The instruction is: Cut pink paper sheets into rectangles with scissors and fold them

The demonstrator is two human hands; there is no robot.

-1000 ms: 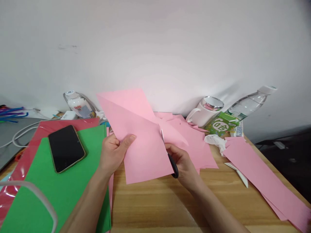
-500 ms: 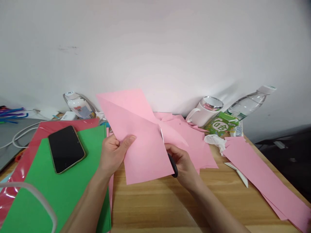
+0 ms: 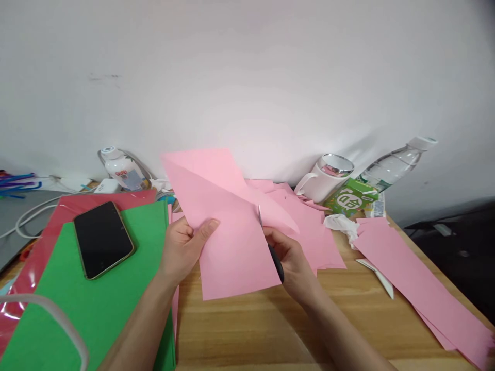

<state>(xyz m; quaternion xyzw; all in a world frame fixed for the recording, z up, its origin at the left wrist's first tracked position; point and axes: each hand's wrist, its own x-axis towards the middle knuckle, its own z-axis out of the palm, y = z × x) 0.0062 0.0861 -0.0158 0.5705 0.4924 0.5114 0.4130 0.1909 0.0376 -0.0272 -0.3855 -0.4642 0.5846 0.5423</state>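
My left hand (image 3: pixel 184 246) pinches the left edge of a folded pink paper sheet (image 3: pixel 222 226), thumb on top, holding it tilted above the wooden table (image 3: pixel 247 324). On the sheet's right side my right hand (image 3: pixel 289 257) grips black-handled scissors (image 3: pixel 270 247). Their silver blade tip pokes up through the sheet's right edge, and the paper hides most of the blades.
A black phone (image 3: pixel 102 238) lies on green paper (image 3: pixel 96 304) over red paper at the left. Pink sheets and strips (image 3: pixel 410 278) cover the right side. A white mug (image 3: pixel 327 176), a green carton (image 3: pixel 350 197), two bottles and crumpled tissue stand by the wall.
Both hands and the pink sheet have shifted slightly right and down. The scissors stay in the paper's right edge.
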